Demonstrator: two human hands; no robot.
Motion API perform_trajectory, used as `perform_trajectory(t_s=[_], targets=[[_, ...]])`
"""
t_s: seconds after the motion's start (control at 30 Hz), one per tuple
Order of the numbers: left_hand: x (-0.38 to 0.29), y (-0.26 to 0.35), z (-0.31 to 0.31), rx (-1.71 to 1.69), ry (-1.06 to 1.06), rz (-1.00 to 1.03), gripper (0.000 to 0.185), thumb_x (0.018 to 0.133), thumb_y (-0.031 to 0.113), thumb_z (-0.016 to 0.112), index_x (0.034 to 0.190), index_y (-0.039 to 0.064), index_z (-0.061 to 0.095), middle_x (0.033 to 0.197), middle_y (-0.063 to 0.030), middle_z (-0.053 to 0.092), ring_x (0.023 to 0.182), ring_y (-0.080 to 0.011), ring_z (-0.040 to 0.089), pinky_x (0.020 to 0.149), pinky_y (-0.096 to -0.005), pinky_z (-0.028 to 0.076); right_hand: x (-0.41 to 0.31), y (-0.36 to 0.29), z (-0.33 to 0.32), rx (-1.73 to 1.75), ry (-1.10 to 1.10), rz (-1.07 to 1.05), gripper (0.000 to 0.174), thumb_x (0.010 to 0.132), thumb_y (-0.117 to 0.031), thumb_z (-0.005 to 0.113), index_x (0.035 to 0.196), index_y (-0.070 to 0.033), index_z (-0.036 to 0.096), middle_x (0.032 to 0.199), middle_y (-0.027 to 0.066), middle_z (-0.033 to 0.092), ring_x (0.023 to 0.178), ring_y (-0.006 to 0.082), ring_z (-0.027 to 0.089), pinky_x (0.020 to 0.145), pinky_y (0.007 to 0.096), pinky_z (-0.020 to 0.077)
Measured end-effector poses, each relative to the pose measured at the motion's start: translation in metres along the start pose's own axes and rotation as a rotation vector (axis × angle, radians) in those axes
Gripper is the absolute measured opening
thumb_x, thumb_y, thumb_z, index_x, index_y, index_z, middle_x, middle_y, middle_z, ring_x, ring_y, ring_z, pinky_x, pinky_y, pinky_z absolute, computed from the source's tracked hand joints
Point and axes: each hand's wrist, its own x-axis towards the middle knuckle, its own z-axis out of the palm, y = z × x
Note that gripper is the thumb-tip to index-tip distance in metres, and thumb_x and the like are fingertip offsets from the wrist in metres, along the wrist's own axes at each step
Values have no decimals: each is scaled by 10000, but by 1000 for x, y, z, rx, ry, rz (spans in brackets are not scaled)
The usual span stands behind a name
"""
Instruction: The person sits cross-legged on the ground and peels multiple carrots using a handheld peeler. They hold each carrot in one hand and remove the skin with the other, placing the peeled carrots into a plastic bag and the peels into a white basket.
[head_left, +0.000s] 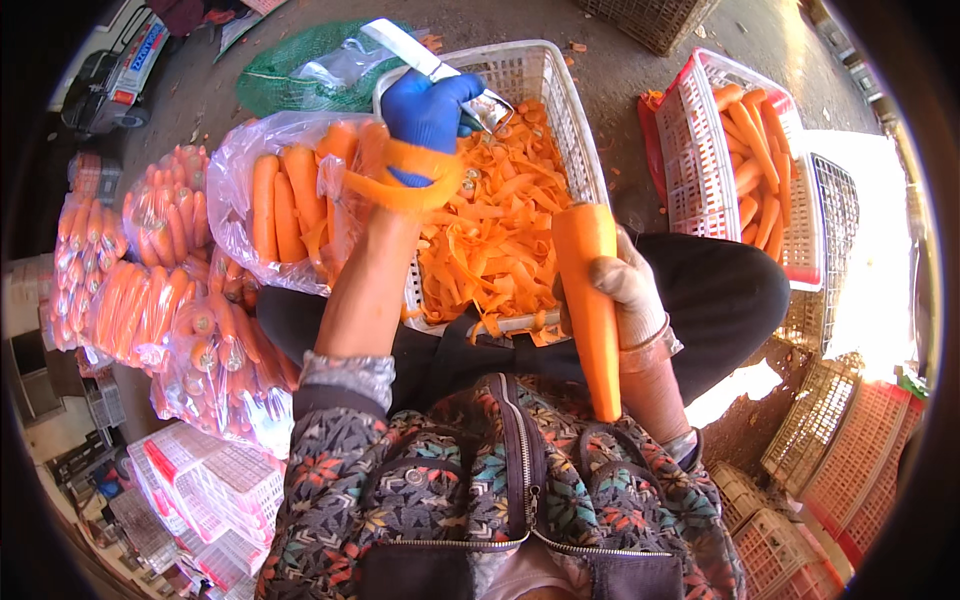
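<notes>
My left hand (429, 111), in a blue glove, grips a flat-handled metal peeler (409, 51) above a crate of peelings. A long strip of carrot peel (420, 184) loops around that wrist. In a worn pale glove, my right hand (634, 289) holds a large peeled carrot (585, 300) upright near my lap, its thick end away from me. Between my knees stands a white plastic crate (583, 142) piled with orange carrot peelings (495, 247). On its left, an open clear plastic bag (225, 202) contains thick peeled carrots (289, 199).
Bagged carrots (142, 307) are heaped at my left, with stacked crates (217, 480) behind them. A red-and-white crate (697, 165) of peeled carrots stands at the right. Green mesh netting (277, 75) lies beyond the bag. More crates (847, 457) line the lower right.
</notes>
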Motion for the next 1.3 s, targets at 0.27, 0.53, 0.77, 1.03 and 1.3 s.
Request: perform_trajectory(t_s=[0.27,0.53,0.77,1.03,1.3], targets=[[-58,-1,3,-49,-436,-91,82,820,118,727,840,39,728,682,-34,673,533,-97,606,493,-222,459,11,-1,23,-468,76,-91,822,679,5,791,1435,35,466,1158,79,638,1036,175,622,914,299,518],[-11,11,8,-122,-233,-68,152,791,138,792,812,3,726,674,-51,678,466,-122,595,441,-251,480,-10,-31,33,-393,24,84,842,630,42,767,1417,85,472,1173,109,649,990,175,647,870,295,534],[-12,0,-6,-54,-307,228,147,890,177,721,870,34,743,737,-35,703,622,-96,648,582,-212,518,-19,-46,6,89,-258,-18,843,727,-329,848,1378,11,433,1059,197,655,678,298,694,520,360,578],[-145,24,-1,-232,-446,-198,142,870,80,698,978,-11,715,839,-75,738,690,-112,675,648,-243,535,37,-22,-16,233,84,157,569,897,-493,703,1225,-56,546,935,138,668,699,262,653,600,394,546],[-60,-7,16,-160,-534,-4,113,835,116,746,881,13,758,719,-39,705,596,-90,641,526,-224,481,-15,-3,18,229,19,59,710,850,-398,773,1382,-40,468,908,112,654,609,227,652,474,323,545]])
